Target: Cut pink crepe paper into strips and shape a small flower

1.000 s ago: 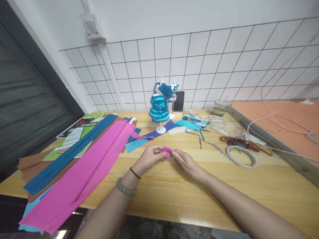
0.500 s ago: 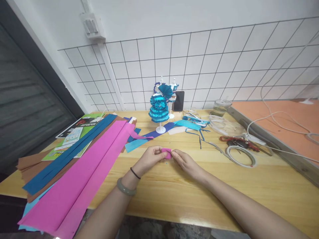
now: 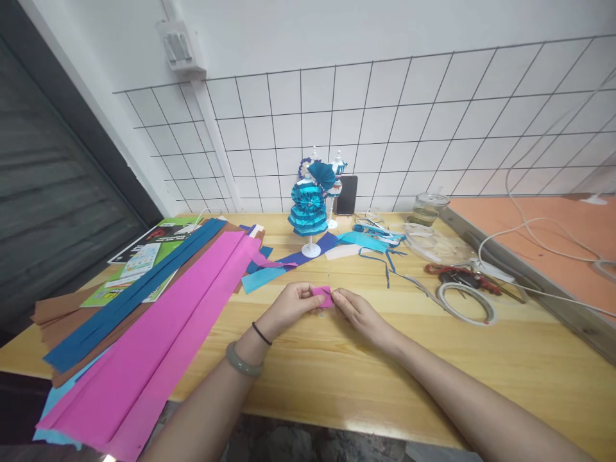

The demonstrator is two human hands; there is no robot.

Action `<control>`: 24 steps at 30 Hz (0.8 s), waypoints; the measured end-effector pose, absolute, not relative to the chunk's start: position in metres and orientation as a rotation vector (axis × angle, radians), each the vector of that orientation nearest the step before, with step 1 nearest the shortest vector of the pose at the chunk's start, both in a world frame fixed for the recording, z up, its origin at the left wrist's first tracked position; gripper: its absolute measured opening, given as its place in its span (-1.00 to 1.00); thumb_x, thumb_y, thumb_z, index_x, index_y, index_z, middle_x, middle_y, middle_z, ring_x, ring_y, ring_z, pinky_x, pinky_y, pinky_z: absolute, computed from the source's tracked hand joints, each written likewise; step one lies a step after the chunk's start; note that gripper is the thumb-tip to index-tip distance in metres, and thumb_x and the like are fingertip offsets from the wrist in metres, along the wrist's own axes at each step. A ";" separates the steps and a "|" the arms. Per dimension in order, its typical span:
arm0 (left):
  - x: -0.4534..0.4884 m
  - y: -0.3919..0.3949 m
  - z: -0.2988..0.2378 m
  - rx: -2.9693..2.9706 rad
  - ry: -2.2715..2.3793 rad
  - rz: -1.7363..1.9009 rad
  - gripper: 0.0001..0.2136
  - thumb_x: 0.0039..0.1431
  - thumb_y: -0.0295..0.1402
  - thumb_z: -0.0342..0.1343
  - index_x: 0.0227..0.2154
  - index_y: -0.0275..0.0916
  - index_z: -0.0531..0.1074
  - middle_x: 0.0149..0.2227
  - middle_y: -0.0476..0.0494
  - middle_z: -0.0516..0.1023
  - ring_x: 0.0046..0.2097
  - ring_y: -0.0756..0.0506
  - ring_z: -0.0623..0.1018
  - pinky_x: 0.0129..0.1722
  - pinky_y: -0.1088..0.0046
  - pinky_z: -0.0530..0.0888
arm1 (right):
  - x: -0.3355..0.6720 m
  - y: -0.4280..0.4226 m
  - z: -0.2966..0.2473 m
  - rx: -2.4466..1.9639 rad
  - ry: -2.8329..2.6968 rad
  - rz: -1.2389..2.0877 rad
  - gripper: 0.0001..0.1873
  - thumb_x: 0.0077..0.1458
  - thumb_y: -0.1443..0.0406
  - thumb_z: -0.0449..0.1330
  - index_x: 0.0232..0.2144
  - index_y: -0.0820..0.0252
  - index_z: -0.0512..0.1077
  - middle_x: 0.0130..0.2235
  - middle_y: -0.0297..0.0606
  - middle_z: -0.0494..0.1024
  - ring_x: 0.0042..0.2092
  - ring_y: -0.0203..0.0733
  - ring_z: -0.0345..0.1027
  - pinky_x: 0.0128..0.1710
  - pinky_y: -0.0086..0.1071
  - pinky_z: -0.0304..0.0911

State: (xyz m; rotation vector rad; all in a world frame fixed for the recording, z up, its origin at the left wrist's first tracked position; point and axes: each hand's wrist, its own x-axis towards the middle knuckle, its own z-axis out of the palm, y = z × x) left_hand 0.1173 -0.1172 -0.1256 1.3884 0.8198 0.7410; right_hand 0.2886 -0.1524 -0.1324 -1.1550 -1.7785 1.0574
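A small folded piece of pink crepe paper (image 3: pixel 321 294) is pinched between the thumb and fingers of my left hand (image 3: pixel 294 301). At its right edge, my right hand (image 3: pixel 355 312) has its thumb and forefinger pressed together. A thin dark line, perhaps a slender tool or a fold, crosses the pink piece toward those fingertips; what they grip is too small to make out. Behind my hands, a little dress-form stand (image 3: pixel 309 212) wears a pleated teal paper dress with a fan at its shoulder.
Long pink paper strips (image 3: pixel 158 340) overlap blue strips (image 3: pixel 135 292) and brown ones at left. A second stand (image 3: pixel 332 222) and a phone (image 3: pixel 347 195) are by the wall grid. Paper scraps (image 3: pixel 363 241), a tape roll (image 3: pixel 466 303) and a glass jar (image 3: pixel 430 208) occupy the right side.
The dark thin line now shows across the pink piece, whose face has turned slightly more toward me. Both hands stay in nearly the same place.
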 end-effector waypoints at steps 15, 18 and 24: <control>0.118 -0.119 -0.123 1.392 0.799 0.759 -0.71 -0.07 -0.17 0.17 -0.44 -0.35 0.43 -0.48 -0.11 0.46 -0.44 0.02 0.40 -0.38 0.51 0.31 | 0.289 -0.151 -0.135 -1.156 -1.771 1.077 -0.58 0.18 0.04 -0.15 -0.53 0.18 0.22 -0.54 -0.39 0.21 -0.48 -0.32 0.09 -0.45 -0.45 0.06; 0.117 -0.119 -0.124 1.402 0.780 0.758 -0.73 -0.05 -0.18 0.16 -0.49 -0.35 0.41 -0.53 -0.07 0.42 -0.46 0.04 0.38 -0.40 0.52 0.29 | 0.289 -0.152 -0.136 -1.163 -1.755 1.088 -0.59 0.18 0.04 -0.15 -0.50 0.19 0.24 -0.55 -0.40 0.19 -0.49 -0.32 0.06 -0.48 -0.46 0.04; 0.116 -0.116 -0.130 1.419 0.724 0.746 -0.73 -0.01 -0.18 0.13 -0.45 -0.36 0.43 -0.48 -0.13 0.45 -0.45 0.03 0.39 -0.38 0.48 0.31 | 0.288 -0.152 -0.138 -1.132 -1.718 1.134 -0.58 0.17 0.03 -0.15 -0.48 0.19 0.25 -0.54 -0.40 0.18 -0.50 -0.33 0.04 -0.48 -0.46 0.02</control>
